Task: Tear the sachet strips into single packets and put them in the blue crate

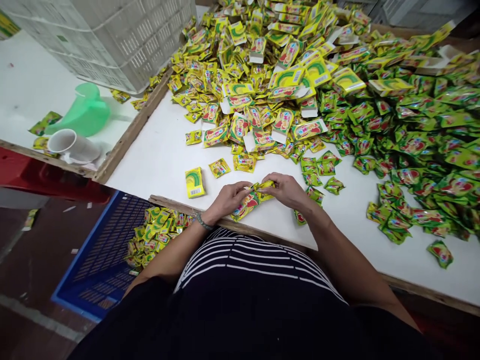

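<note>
Left hand [233, 199] on printed pack [245, 206]; right hand [285, 190] on yellow packet [266, 190]

In the upper left of the frame the crate [101, 40] stands on the counter [157, 140], and below it in the picture are the plastic thing [88, 117] and, in front of this, the cup [80, 148], all at the left of a wooden strip [131, 120]. The heap of boxes [288, 75] lies at the upper centre, with many sachets [423, 145] at its right, while before it one single box [195, 183] lies left of the hands [228, 200]. In the lower left, the basket [90, 265] contains packs [155, 232].
</note>
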The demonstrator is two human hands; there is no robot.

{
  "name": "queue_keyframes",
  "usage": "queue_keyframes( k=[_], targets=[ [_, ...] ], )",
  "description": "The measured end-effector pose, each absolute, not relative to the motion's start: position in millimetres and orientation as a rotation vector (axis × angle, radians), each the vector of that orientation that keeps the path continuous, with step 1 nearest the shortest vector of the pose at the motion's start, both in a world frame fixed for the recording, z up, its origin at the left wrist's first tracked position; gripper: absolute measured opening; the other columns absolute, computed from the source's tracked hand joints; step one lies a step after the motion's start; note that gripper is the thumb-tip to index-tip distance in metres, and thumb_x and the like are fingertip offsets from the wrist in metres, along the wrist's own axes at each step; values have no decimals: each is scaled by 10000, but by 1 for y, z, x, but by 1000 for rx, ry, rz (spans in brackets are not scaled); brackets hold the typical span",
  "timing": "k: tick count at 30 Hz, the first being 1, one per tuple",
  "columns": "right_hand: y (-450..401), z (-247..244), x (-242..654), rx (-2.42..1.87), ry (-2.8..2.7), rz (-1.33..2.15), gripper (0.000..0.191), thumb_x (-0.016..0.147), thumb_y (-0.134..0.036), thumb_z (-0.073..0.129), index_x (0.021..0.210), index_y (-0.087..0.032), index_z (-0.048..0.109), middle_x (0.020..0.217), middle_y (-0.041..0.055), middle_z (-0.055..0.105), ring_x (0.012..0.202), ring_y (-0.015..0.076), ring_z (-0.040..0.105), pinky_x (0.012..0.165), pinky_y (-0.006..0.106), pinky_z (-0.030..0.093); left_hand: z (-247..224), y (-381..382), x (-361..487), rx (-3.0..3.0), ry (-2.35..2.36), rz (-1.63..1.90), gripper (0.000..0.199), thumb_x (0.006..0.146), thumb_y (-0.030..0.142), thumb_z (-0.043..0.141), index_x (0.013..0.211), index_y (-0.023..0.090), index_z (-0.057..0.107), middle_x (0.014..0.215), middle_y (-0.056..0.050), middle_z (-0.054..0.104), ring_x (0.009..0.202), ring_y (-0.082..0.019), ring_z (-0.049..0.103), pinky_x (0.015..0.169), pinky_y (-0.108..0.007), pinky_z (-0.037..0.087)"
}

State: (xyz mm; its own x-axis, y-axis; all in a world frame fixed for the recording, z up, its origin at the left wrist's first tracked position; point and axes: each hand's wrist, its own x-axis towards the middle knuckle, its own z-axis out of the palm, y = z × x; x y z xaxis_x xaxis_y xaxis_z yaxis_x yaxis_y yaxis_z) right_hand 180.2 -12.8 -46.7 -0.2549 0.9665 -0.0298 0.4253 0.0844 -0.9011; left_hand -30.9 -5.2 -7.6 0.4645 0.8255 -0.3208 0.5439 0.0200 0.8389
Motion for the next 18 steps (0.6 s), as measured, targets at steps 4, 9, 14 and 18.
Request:
queue_keyframes(
  k=[4, 9, 14, 18],
  targets=[
    [-8, -35, 184, -1413, -1888, 1150, 92, 789, -273, 671, 821, -194, 706, 786, 15, 653, 680, 143, 540, 623, 248, 380, -7, -7, -29, 1669, 1182, 323, 412, 899, 411, 487, 1153, 127, 644, 608, 38, 472, 532, -97, 315, 509, -220, 244],
    [-5, -26, 178, -1566, -1948, 1127, 58, 766, -230, 692, 806, -198, 717, 762, 11, 646, 680, 146, 531, 637, 256, 364, -8, -10, -26, 1825, 1145, 324, 385, 926, 375, 467, 1170, 132, 639, 627, 36, 517, 541, -91, 377, 548, -216, 284],
    [-4, -30, 170, -1563, -1712, 1183, 219, 716, -310, 725, 889, -188, 668, 657, -26, 575, 609, 141, 501, 586, 260, 378, -15, -10, -26, 1708, 1195, 407, 429, 823, 423, 637, 1130, 125, 651, 612, 54, 504, 544, -81, 380, 534, -209, 280],
    [-12, -38, 172, -1337, -1504, 1289, 320, 743, -450, 687, 929, -190, 676, 782, 22, 665, 714, 177, 598, 665, 298, 480, -26, -10, -25, 1415, 1147, 514, 452, 713, 418, 754, 1034, 117, 649, 683, 25, 590, 594, -88, 490, 566, -207, 358]
  ],
)
